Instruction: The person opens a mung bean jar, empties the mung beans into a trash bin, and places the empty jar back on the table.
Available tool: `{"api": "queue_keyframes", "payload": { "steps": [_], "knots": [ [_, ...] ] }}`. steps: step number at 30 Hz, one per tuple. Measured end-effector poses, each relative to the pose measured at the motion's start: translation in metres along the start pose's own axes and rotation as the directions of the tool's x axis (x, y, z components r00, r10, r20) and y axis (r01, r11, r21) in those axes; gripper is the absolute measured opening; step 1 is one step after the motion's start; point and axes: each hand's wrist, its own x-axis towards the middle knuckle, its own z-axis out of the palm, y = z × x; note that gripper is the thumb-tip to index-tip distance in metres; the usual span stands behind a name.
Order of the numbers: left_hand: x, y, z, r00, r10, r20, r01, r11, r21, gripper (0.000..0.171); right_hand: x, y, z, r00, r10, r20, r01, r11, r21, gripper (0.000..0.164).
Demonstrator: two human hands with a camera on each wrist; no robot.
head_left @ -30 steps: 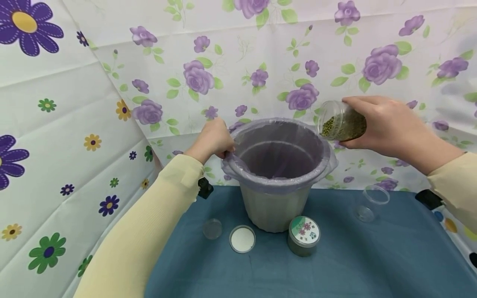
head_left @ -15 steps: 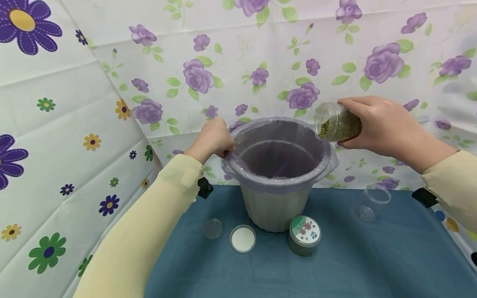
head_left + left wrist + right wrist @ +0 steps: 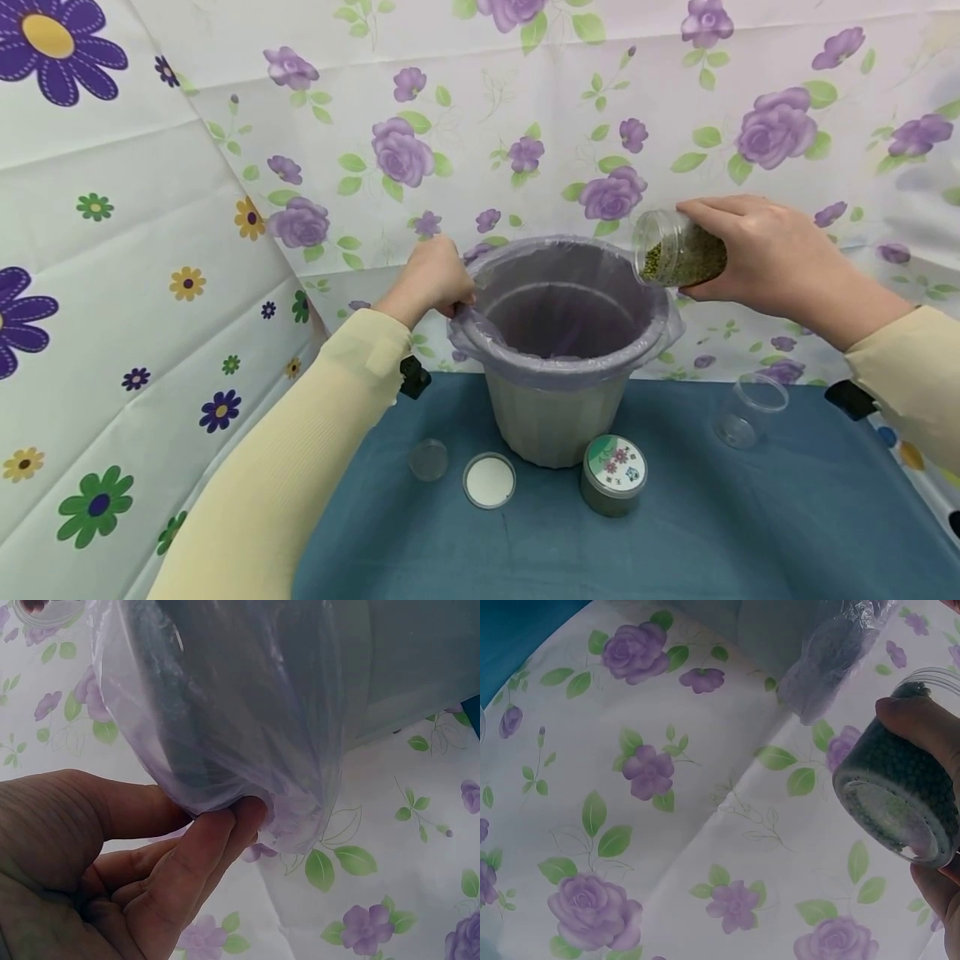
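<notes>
A grey trash bin [image 3: 555,417] stands at the back of the table, lined with a thin purple plastic bag [image 3: 558,375] folded over its rim. My left hand [image 3: 433,279] pinches the bag at the rim's left side; the left wrist view shows thumb and fingers on the bunched film [image 3: 225,750]. In my right hand [image 3: 772,250] is a clear jar [image 3: 678,250] of small green beans, tipped on its side with its open mouth toward the bin. The mouth is at the bin's right rim. Beans [image 3: 900,765] fill much of the jar in the right wrist view.
In front of the bin stands a lidded jar [image 3: 613,475] with a flowered label. A white-faced lid [image 3: 489,481] and a clear disc [image 3: 428,460] lie to its left. An open clear plastic cup [image 3: 742,412] is at the right. Flowered cloth [image 3: 480,108] hangs behind.
The right hand has brought the tilted jar slightly left and down, closer over the bin's right rim. My left hand has stayed in place on the bag.
</notes>
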Motion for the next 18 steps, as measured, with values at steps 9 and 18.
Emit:
{"api": "queue_keyframes", "payload": {
  "steps": [9,18],
  "knots": [
    [0.0009,-0.0010,-0.0004,1.000,0.021,-0.012,-0.021,1.000,0.005,0.016,0.0028,-0.0032,-0.0017,1.000,0.001,0.004,-0.001,1.000,0.002,0.103],
    [0.0012,-0.0012,0.0021,0.999,0.025,-0.021,-0.025,1.000,0.009,0.018,0.0025,-0.0049,-0.0009,1.000,0.006,0.019,-0.006,1.000,0.005,0.103]
  ]
}}
